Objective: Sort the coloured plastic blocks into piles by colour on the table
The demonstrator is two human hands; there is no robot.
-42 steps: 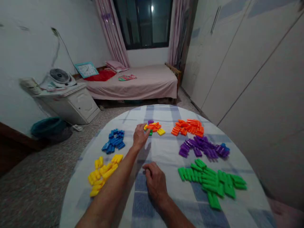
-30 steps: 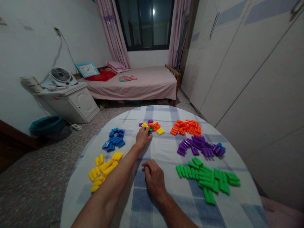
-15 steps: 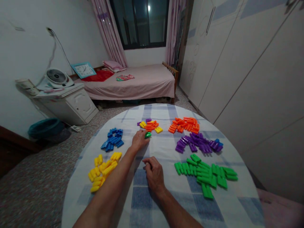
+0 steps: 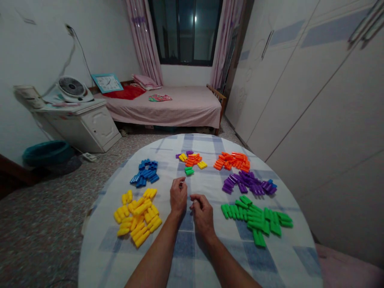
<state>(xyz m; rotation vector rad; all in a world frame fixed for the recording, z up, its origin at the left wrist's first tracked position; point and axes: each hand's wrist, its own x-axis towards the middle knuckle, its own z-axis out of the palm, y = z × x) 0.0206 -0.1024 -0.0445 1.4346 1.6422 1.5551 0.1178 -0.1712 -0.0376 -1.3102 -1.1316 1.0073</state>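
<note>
Green tube pieces (image 4: 189, 171), a small group, lie on the counter (image 4: 208, 181) just beyond the left hand (image 4: 179, 196). Its grip: loosely curled, slightly parted. Right hand (image 4: 203, 214) alike, near it.

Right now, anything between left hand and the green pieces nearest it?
Nothing visible: only tablecloth shows between the left hand and the green pieces. The mixed orange, yellow and purple pile lies beyond them, not in between.

Shows a bare left hand (image 4: 179, 197) and a bare right hand (image 4: 203, 214) near the middle of the frame, with a bare left forearm (image 4: 157, 254) and a bare right forearm (image 4: 227, 260), slim at the top and broader toward the bottom edge.
</note>
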